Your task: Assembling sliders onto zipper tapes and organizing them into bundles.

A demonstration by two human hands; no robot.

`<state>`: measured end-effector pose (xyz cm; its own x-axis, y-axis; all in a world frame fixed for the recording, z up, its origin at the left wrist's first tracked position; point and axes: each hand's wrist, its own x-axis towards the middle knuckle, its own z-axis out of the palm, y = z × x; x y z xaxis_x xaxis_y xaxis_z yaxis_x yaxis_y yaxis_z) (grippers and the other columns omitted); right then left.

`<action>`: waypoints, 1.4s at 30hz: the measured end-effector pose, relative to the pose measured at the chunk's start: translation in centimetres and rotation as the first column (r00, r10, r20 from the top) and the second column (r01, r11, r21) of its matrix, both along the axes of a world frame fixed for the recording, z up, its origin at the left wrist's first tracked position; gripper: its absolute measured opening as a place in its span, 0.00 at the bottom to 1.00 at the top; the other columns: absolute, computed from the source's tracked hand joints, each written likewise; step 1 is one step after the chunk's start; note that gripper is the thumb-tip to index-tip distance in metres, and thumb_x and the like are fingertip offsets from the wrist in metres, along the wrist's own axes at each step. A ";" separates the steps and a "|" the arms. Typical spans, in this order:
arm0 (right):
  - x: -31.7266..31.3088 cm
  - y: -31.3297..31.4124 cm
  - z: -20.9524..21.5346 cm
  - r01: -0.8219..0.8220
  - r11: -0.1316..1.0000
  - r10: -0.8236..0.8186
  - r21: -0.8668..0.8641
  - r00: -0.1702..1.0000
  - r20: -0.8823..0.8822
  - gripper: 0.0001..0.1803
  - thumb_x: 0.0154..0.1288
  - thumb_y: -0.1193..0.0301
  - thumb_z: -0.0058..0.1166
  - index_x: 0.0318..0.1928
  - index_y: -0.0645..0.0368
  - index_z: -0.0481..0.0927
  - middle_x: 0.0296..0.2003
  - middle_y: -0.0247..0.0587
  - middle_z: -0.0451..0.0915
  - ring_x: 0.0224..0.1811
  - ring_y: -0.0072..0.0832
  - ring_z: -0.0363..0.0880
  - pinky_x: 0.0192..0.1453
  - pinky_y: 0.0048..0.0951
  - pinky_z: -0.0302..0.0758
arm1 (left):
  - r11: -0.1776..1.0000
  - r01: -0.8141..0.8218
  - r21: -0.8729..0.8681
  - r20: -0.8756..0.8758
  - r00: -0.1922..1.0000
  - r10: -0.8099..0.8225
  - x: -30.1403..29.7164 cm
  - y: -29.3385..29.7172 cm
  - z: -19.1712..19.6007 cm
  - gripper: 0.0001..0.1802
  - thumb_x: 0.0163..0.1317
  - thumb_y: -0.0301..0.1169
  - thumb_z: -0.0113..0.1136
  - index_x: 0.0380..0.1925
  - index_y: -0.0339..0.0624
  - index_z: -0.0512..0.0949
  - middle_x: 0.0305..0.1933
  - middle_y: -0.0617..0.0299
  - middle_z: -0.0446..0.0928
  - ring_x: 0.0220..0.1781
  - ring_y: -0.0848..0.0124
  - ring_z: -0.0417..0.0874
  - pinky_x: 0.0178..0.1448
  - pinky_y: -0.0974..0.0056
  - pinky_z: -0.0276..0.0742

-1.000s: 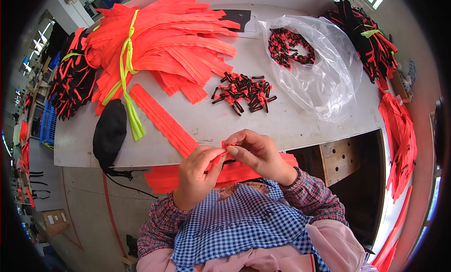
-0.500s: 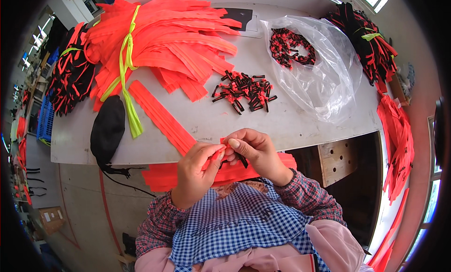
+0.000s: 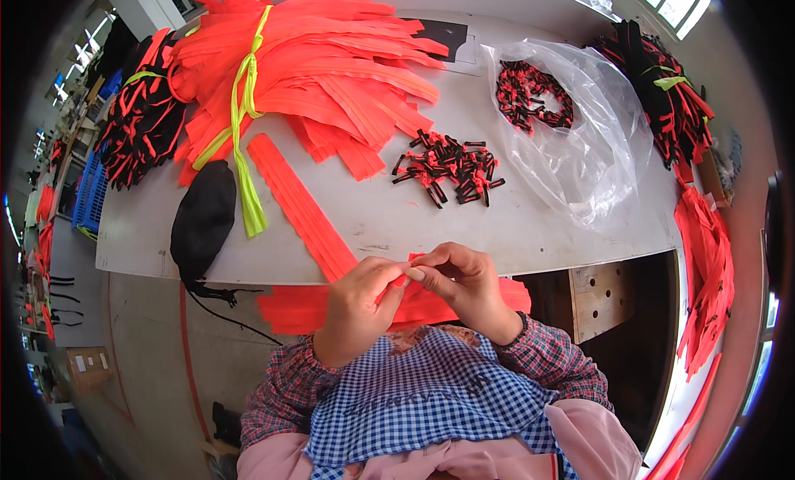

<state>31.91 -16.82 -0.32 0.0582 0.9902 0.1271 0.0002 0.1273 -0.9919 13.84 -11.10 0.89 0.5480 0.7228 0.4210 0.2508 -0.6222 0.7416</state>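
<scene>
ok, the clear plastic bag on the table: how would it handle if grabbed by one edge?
The bag is probably floppy: its thin film lies crumpled and collapsed on the table. It looks light, though the small clips inside would likely slide and bunch toward the low end when lifted. Its glossy surface suggests it may be slippery to pinch.

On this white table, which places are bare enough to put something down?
Bare: the table front edge between the orange strip and the plastic bag, below the clip pile. Smaller gap between strip and black pouch. Crowded: the back, under the orange bundle.
</scene>
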 end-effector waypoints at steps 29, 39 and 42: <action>-0.4 0.7 -0.3 -0.408 0.905 0.240 -0.117 0.720 -0.651 0.03 0.71 0.75 0.54 0.39 0.60 0.78 0.36 0.25 0.77 0.40 0.13 0.72 0.48 0.19 0.71 | 0.375 0.547 -0.748 0.583 0.812 -0.023 -2.0 1.0 0.0 0.17 0.71 0.23 0.56 0.59 0.35 0.74 0.57 0.59 0.78 0.60 0.72 0.78 0.64 0.67 0.75; -0.1 0.7 0.8 -0.136 0.978 0.134 0.161 0.991 0.024 0.06 0.69 0.77 0.60 0.44 0.64 0.82 0.39 0.35 0.81 0.43 0.19 0.78 0.46 0.23 0.75 | 0.657 0.364 -0.660 0.465 0.885 -0.024 -1.4 0.9 1.6 0.17 0.66 0.20 0.61 0.55 0.34 0.77 0.51 0.61 0.80 0.53 0.76 0.79 0.56 0.70 0.76; -0.3 0.7 1.0 -0.106 0.978 0.110 0.182 0.994 -0.012 0.09 0.68 0.76 0.62 0.47 0.63 0.83 0.41 0.40 0.81 0.43 0.24 0.79 0.47 0.24 0.75 | 0.716 0.252 -0.651 0.279 0.957 -0.083 -2.2 1.1 0.8 0.17 0.63 0.21 0.65 0.53 0.33 0.78 0.46 0.61 0.81 0.49 0.76 0.81 0.52 0.69 0.79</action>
<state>31.63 -16.14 0.64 -0.0428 0.9517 0.3041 -0.0448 0.3022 -0.9522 11.59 -9.98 1.71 0.6455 0.7635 -0.0210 -0.0246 0.0483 0.9985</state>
